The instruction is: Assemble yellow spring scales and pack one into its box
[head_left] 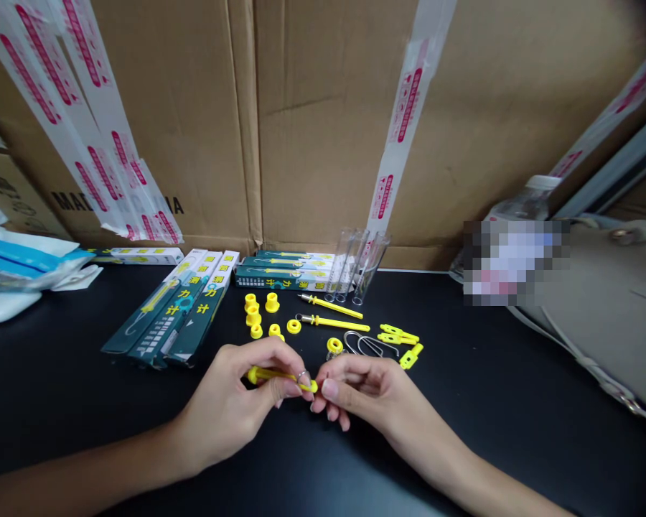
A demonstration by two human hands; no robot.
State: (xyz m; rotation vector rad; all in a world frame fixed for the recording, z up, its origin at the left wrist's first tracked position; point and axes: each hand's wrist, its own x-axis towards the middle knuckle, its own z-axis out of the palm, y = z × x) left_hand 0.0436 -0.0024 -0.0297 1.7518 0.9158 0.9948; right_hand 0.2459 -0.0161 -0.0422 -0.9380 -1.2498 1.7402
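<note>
- The left hand [243,396] pinches the yellow rod [269,374], a metal ring [303,374] near its tip.
- The right hand [370,391] curls beside that tip; its grip cannot be told.
- The rod looks light, stiff, smooth; mid-shaft suits holding.
- 2 similar rods [336,324] lie beyond.

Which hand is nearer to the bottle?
Right. The right hand is to the left of the bottle and closer to the person; the left hand is farther left, holding a yellow rod.
</note>
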